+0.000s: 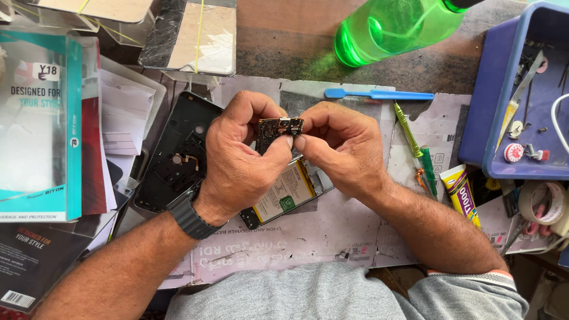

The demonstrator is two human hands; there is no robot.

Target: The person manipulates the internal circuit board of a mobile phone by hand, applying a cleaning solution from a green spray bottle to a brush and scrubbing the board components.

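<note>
My left hand (240, 157) and my right hand (341, 148) together pinch a small dark circuit board (277, 127) with gold-coloured parts, held above the work mat. Under the hands lies an opened phone body with its white battery (285, 192) showing. A black phone back frame (178, 155) lies just left of my left hand. A dark watch sits on my left wrist.
A blue plastic pry tool (379, 94) lies beyond the hands. Green screwdrivers (415, 148) and a yellow glue tube (462, 194) lie to the right. A blue tray (495, 95) of small parts, a green bottle (397, 26), tape rolls (542, 204) and boxed packaging (41, 127) surround the paper mat.
</note>
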